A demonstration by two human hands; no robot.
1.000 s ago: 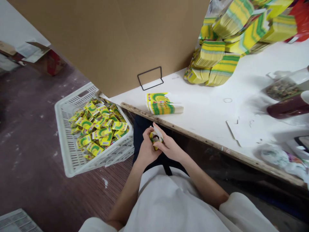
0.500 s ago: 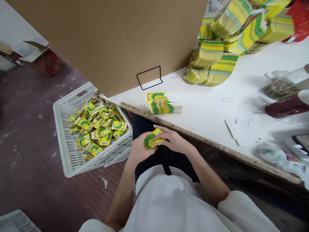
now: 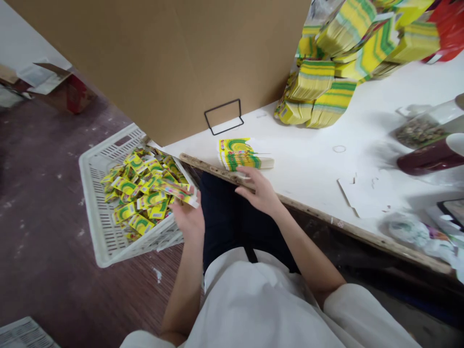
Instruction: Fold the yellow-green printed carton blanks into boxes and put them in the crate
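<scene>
My left hand (image 3: 190, 218) is over the near right rim of a white plastic basket (image 3: 94, 227). A small yellow-and-green carton (image 3: 181, 192), smeared by motion, lies between its thumb and fingers. Below it, the basket holds a heap of similar small cartons (image 3: 139, 193). My right hand (image 3: 261, 193) is at the table's wooden edge, fingers apart and nothing in them. Its fingertips are close to a fanned stack of flat yellow-and-green cartons (image 3: 241, 154); whether they touch it I cannot tell.
A large cardboard box (image 3: 188, 63) stands on the white table (image 3: 308, 159), with a black wire frame (image 3: 224, 117) before it. Bundles of flat cartons (image 3: 315, 96) are piled behind. A dark red container (image 3: 424, 157) and a clear bag (image 3: 408, 229) lie on the right.
My hands have parted. The left moved left to the basket with the small carton; the right let go of it, opened and moved up towards the fanned stack.
</scene>
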